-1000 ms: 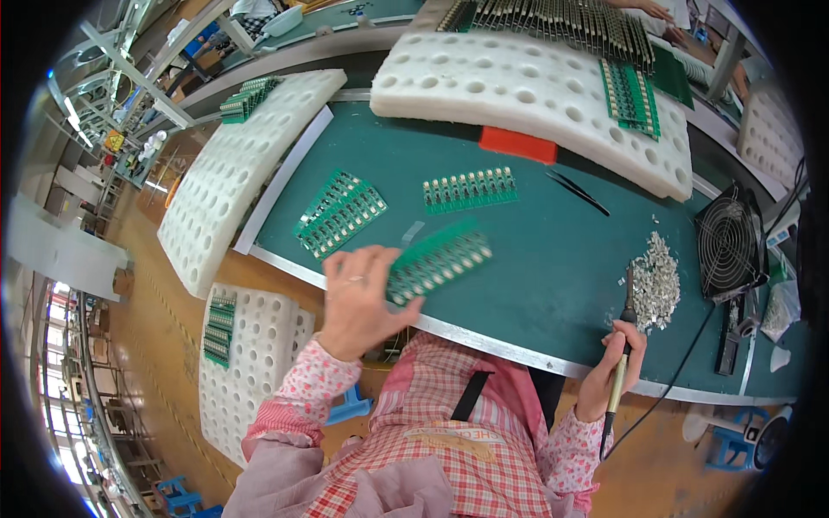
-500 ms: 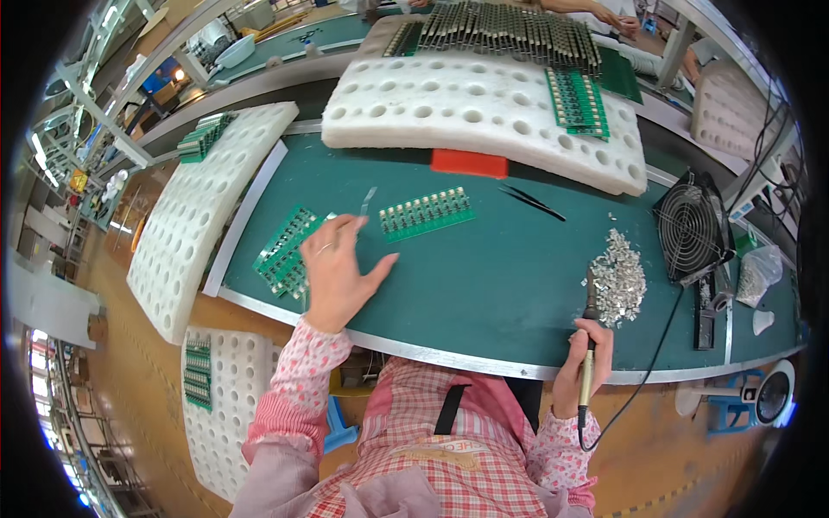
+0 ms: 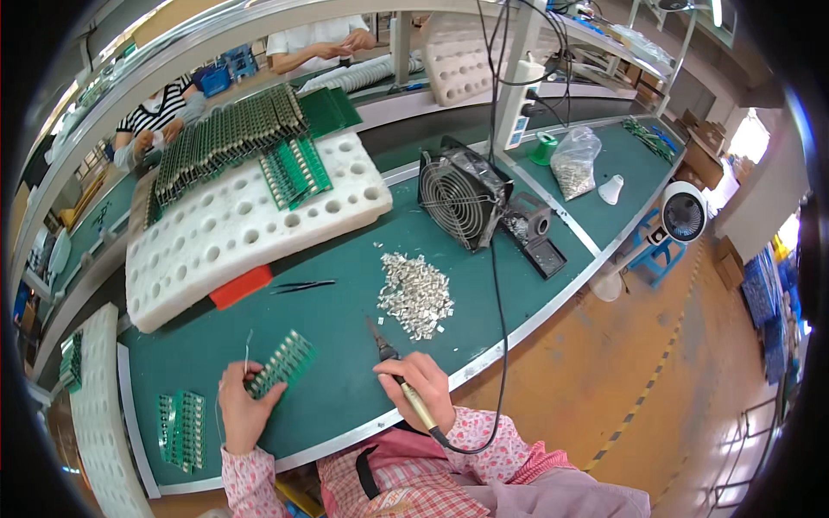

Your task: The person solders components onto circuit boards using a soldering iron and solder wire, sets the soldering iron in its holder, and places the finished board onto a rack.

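My left hand (image 3: 245, 409) has its thumb and fingers closed on the near end of a green circuit board panel (image 3: 285, 363) with a row of small parts. A thin wire (image 3: 249, 344) sticks up by the fingers of that hand. In my right hand (image 3: 421, 385) is a soldering iron (image 3: 416, 402), its tip pointing up and left over the mat, apart from the board. Just beyond the tip lies a heap of small silvery metal pieces (image 3: 416, 295). More green circuit boards (image 3: 181, 432) lie left of my left hand.
Black tweezers (image 3: 302, 286) and a red block (image 3: 241, 287) lie by a white foam slab (image 3: 250, 226) loaded with boards (image 3: 229, 142). A black fan (image 3: 458, 197) and iron stand (image 3: 535, 237) stand at right, near a hanging cable (image 3: 496, 285). People work across the bench.
The head view has swung right. My left hand has gone from the boards at left to the single panel and closed on it. The iron stays in my right hand.
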Action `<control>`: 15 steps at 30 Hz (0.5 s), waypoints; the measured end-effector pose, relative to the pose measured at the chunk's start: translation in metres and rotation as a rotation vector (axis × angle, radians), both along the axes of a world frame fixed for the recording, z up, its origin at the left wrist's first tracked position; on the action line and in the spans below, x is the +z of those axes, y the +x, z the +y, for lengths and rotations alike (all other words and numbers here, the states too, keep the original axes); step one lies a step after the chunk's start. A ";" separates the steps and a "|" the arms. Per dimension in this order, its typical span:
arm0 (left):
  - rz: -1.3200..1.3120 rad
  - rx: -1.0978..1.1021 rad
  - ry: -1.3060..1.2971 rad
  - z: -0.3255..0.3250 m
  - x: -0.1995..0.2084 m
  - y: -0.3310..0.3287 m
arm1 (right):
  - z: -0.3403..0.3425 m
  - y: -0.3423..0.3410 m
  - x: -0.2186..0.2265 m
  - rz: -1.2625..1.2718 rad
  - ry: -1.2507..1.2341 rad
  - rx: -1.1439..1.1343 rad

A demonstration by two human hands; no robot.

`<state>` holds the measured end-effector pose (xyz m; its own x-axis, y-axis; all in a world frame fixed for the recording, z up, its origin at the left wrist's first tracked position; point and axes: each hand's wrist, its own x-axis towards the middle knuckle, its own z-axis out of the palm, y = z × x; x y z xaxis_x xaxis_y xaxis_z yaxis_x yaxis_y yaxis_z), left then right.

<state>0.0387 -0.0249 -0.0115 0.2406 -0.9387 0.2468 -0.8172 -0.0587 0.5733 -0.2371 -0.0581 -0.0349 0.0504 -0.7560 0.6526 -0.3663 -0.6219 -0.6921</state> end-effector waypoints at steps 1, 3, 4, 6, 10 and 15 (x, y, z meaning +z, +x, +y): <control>0.009 -0.023 0.015 0.002 0.003 -0.009 | 0.001 -0.002 0.000 -0.004 0.005 -0.003; 0.010 -0.131 0.009 0.006 0.006 -0.028 | 0.001 -0.006 -0.004 0.015 0.012 -0.007; -0.037 -0.183 0.011 0.010 0.010 -0.034 | 0.000 -0.006 -0.004 0.030 0.024 0.000; -0.075 -0.194 0.013 0.018 0.012 -0.045 | -0.001 -0.005 -0.001 0.064 0.023 0.031; -0.265 -0.286 -0.136 0.020 0.023 -0.069 | -0.003 -0.003 0.003 0.206 -0.007 0.111; -0.317 -0.473 -0.190 0.011 0.023 -0.090 | -0.005 -0.006 -0.001 0.281 -0.084 0.204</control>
<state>-0.0515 -0.0139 0.0118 -0.3051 -0.8583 0.4127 -0.8626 0.4327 0.2622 -0.2435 -0.0633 -0.0360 0.3807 -0.6566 0.6511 -0.3976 -0.7520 -0.5258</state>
